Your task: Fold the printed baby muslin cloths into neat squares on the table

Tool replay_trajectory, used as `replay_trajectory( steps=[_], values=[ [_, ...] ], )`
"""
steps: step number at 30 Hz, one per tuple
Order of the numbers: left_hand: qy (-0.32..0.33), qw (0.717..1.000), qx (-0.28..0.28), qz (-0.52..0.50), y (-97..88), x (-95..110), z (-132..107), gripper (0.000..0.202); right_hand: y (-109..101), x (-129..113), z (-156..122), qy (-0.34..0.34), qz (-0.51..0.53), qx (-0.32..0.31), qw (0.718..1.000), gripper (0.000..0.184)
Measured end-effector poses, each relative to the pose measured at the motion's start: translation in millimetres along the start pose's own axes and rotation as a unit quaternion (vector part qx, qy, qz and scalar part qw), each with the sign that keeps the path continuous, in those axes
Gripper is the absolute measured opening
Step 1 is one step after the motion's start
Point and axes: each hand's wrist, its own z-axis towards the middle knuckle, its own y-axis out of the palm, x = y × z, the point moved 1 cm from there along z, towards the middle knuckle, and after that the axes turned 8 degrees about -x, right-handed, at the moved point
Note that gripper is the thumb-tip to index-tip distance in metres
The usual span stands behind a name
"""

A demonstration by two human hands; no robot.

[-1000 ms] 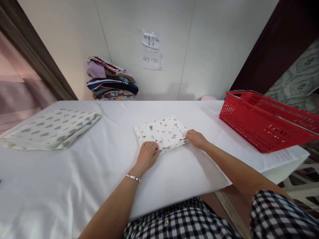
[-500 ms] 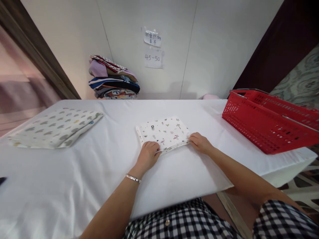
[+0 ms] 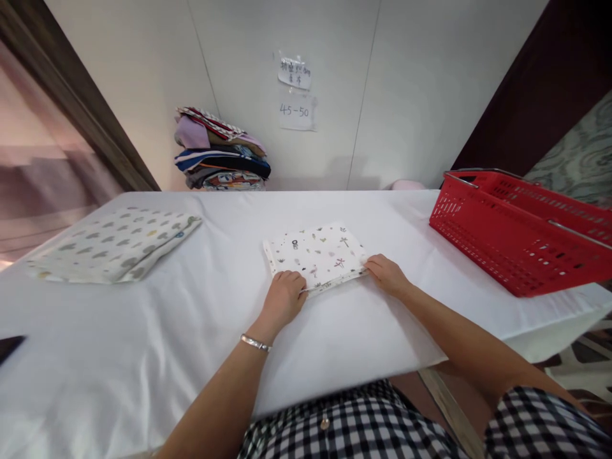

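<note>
A white cloth (image 3: 318,252) printed with small palms, leaves and a flamingo lies folded into a rectangle on the white-covered table. At its near left corner my left hand (image 3: 285,294) is closed on the edge, fingers curled over the fabric. My right hand (image 3: 386,274) pinches the near right corner between thumb and fingers. The folded layers show along the near edge, between both hands. A silver bangle circles my left wrist.
Another folded cloth (image 3: 119,245) with grey cloud shapes lies at the left of the table (image 3: 191,357). A red plastic basket (image 3: 516,236) stands at the right edge. Behind the table rises a stack of folded fabrics (image 3: 222,153). A dark object (image 3: 9,346) shows at the left edge.
The view has shifted slightly, so more of the dark object at the left shows. Both hands keep their hold on the cloth, with hardly any movement.
</note>
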Motion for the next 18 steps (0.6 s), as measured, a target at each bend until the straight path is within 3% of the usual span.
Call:
replay_trajectory(
  steps=[8, 14, 18],
  values=[
    [-0.01, 1.0, -0.018, -0.004, 0.6, 2.9, -4.3, 0.008, -2.7, -5.2, -3.1, -0.005, 0.027, -0.004, 1.0, 0.023],
    [-0.018, 0.999, 0.003, -0.027, 1.0, 7.6, -22.9, 0.014, -0.4, -30.2, 7.1, -0.042, 0.068, 0.013, 0.997, 0.023],
    [-0.041, 0.998, 0.013, -0.049, 0.4, 8.6, -33.0, 0.021, 8.2, -41.0, 8.3, -0.032, 0.121, 0.03, 0.992, 0.023]
  ],
)
